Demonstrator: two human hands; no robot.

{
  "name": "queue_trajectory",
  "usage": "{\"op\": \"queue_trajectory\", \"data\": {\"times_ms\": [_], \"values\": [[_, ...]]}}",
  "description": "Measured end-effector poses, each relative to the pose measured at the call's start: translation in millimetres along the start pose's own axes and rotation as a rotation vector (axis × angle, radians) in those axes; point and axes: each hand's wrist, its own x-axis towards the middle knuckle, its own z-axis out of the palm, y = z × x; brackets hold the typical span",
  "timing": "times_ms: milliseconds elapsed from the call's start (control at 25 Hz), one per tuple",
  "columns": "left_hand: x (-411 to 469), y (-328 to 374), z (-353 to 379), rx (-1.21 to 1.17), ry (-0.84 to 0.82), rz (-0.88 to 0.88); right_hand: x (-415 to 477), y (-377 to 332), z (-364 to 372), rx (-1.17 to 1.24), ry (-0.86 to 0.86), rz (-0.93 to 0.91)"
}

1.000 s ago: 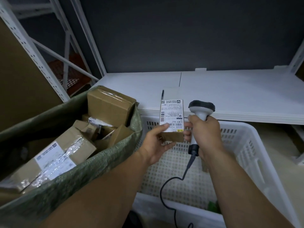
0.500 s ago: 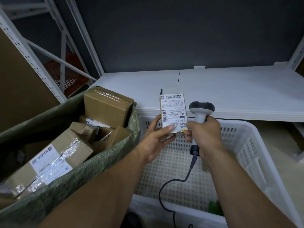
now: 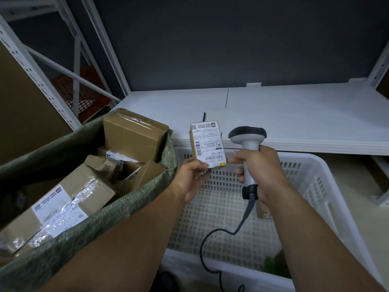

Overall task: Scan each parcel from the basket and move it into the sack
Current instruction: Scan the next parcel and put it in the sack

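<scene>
White shelf point(image 3: 294, 114), green sack point(image 3: 126, 209) of boxes point(image 3: 134, 135), basket point(image 3: 315, 167) with small box point(image 3: 262, 212).

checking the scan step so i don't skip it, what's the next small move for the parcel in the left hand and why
Probably swing the scanner in the right hand to face the barcode label: the left hand holds the parcel label toward the camera, and the scanner sits beside it, not visibly aimed at it.
</scene>
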Motion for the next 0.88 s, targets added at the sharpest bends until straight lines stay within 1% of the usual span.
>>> {"op": "queue_trajectory", "data": {"times_ms": [120,200,440,720,880], "values": [[26,-5,-22,-0.018,0.086,0.008,-10,-15,-9,-0.06,-0.172,0.034],[37,-9,-31,-0.011,0.108,-0.009,-14,-20,-13,-0.107,-0.218,0.045],[53,-23,-26,-0.108,0.145,0.0,-22,-31,-28,-0.119,-0.233,0.081],[60,-28,-23,-0.131,0.16,-0.038,-25,-33,-37,-0.146,-0.253,0.087],[64,-29,-26,-0.121,0.169,-0.018,-25,-33,-37,-0.17,-0.257,0.08]]}}
